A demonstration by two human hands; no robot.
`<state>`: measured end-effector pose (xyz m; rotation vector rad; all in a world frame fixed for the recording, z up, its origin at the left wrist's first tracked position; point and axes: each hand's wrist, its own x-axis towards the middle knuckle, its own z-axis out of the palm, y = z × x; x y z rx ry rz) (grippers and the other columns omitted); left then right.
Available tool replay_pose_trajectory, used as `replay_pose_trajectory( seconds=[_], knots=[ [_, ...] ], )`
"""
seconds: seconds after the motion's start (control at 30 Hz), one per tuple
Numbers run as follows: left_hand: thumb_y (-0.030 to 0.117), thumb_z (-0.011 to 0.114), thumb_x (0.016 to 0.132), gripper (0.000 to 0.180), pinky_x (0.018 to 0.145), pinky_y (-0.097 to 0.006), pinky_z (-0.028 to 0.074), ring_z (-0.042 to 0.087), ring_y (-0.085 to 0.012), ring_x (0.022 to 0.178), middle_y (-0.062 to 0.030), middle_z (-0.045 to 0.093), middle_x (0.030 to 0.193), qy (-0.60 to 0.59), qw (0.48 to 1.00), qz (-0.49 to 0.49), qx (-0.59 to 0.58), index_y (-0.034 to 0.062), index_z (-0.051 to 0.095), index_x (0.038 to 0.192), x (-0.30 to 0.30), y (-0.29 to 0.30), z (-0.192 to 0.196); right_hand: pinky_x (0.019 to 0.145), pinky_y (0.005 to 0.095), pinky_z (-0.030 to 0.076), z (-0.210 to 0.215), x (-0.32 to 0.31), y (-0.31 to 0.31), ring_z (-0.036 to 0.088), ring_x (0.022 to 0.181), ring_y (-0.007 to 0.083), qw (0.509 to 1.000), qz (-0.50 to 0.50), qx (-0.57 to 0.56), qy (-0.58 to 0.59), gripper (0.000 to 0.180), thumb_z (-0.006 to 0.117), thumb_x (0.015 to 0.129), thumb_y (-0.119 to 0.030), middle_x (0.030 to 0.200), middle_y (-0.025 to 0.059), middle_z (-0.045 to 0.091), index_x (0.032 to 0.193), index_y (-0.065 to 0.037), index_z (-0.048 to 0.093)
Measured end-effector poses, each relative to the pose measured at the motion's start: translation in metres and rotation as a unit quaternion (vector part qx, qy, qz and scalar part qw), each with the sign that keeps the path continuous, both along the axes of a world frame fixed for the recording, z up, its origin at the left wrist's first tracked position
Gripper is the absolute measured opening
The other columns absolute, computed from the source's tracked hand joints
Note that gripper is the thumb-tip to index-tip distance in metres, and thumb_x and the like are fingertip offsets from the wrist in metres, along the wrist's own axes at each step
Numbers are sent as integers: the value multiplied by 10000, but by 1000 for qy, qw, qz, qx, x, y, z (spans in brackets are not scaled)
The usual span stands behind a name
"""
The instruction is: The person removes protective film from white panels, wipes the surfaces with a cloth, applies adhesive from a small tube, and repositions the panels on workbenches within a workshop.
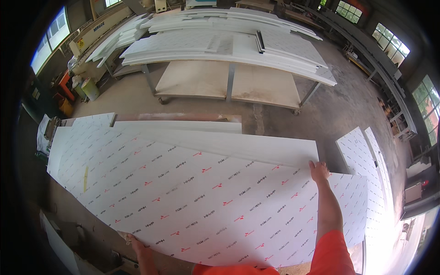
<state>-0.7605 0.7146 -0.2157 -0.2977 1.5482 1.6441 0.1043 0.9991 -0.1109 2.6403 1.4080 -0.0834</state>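
A large white panel (183, 201), covered with a film printed in rows of small black and red marks, lies in front of me. My right hand (319, 170) grips its far edge toward the right, with the arm stretched across the surface. At the near edge, left of my body, my left hand (139, 244) holds the panel; some of its fingers are hidden. A plainer white panel (275, 147) shows beneath and behind the far edge. On the left of the printed film sits a short yellow strip (85, 178).
Ahead stands a wheeled metal table (230, 82) stacked with white panels (192, 48). More printed panels (362, 149) lie at the right. A long grey rack (366, 59) runs along the right wall. A pale green bucket (90, 89) stands on the floor at far left, near a machine (98, 32).
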Motion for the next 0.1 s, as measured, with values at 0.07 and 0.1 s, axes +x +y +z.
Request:
replay_pose_trajectory(
  seconds=[0.07,0.1],
  knots=[
    [604,431,1095,657,1105,-523,505,581,-322,1348,-118,568,1525,-9,999,-17,30,129,494,1545,-18,-5,-4,1178,498,383,22,7,-4,530,1409,355,993,-32,-68,93,757,423,1048,-675,1583,209,488,1435,-44,583],
    [622,436,1087,667,1127,-555,480,555,-322,1383,-122,549,1547,-22,998,-34,56,149,488,1554,-23,2,-4,1178,498,383,22,13,-3,530,1409,355,993,-38,-60,97,757,423,1048,-675,1583,209,488,1435,-44,583]
  ],
)
